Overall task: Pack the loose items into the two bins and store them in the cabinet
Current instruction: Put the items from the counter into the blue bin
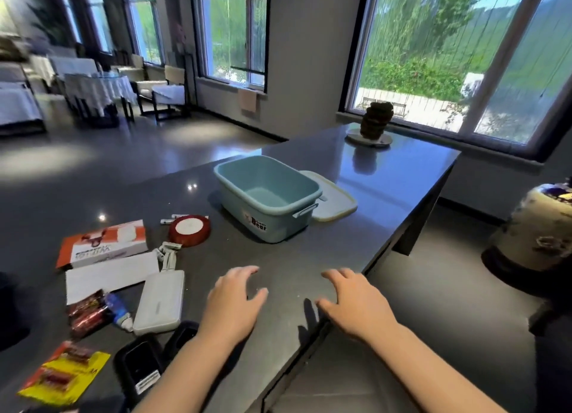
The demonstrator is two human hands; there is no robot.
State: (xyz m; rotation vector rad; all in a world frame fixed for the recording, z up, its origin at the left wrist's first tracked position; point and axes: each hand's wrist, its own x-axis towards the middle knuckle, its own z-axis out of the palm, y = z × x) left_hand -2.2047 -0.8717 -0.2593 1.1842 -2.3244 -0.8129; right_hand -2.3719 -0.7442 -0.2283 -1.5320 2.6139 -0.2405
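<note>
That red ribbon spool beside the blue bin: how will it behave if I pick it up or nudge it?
The red ribbon spool lies flat on its face, so a nudge should slide it on the glossy countertop rather than roll it. It is probably light. Stood on edge it could roll, and the ribbon may unwind.

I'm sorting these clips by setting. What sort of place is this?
Probably a dining hall or restaurant: cloth-covered tables with chairs fill the back, large windows line the wall, and the person works at a long dark counter.
</note>
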